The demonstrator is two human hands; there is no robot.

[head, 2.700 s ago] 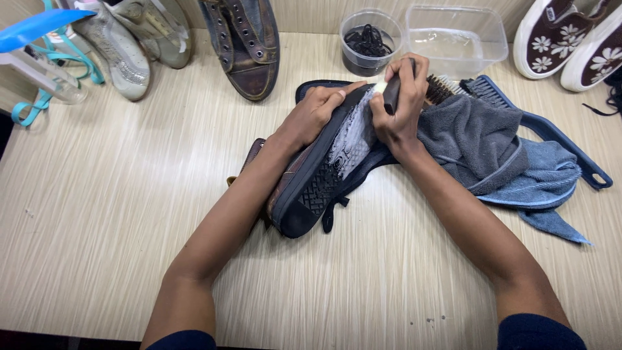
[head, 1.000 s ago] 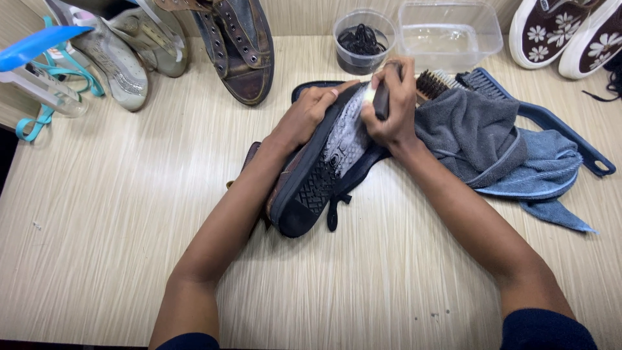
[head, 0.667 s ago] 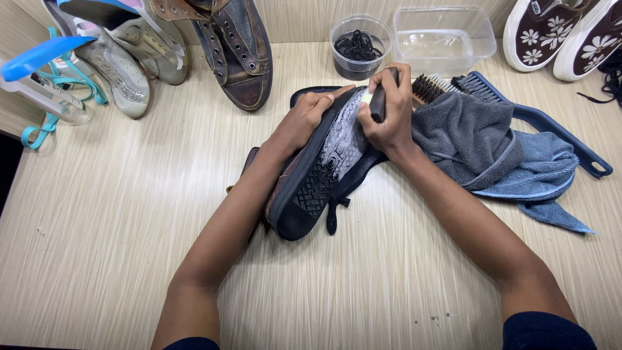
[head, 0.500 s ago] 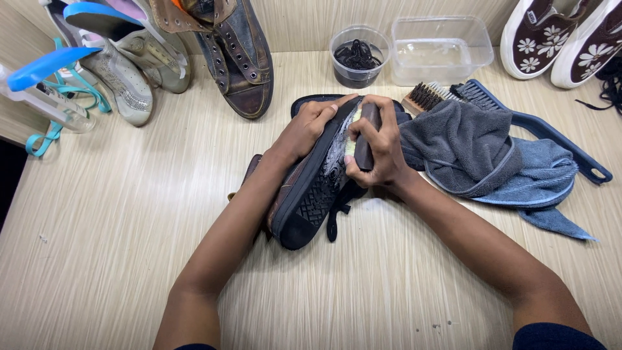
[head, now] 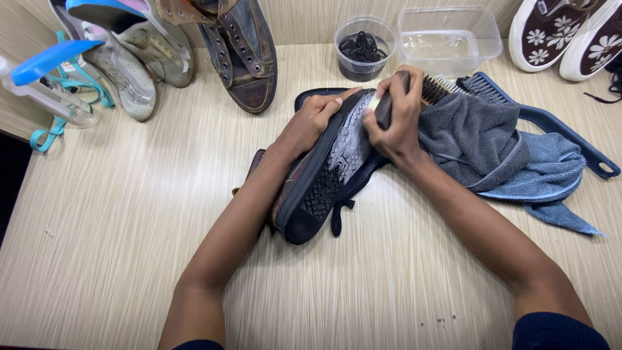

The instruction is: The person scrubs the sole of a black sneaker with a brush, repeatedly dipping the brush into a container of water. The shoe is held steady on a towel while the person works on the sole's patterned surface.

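Note:
A dark shoe [head: 317, 188] lies tilted on its side on the pale wooden table [head: 116, 214], its black sole turned up and smeared with whitish foam. My left hand [head: 311, 120] grips the shoe along the upper edge of the sole. My right hand [head: 396, 120] is shut on a dark-handled brush [head: 383, 109] with pale bristles, pressed against the foamy front part of the sole. A dark flat piece lies under the shoe.
Grey and blue towels [head: 492, 146] lie right of the shoe over a blue long-handled brush [head: 551, 133]. Behind stand a round tub of black laces [head: 363, 48] and a clear box [head: 448, 40]. Other shoes [head: 240, 52] line the back; floral ones [head: 570, 35] stand far right.
My right hand has moved the brush from the middle of the sole back up to its front end. My left hand keeps its grip on the shoe.

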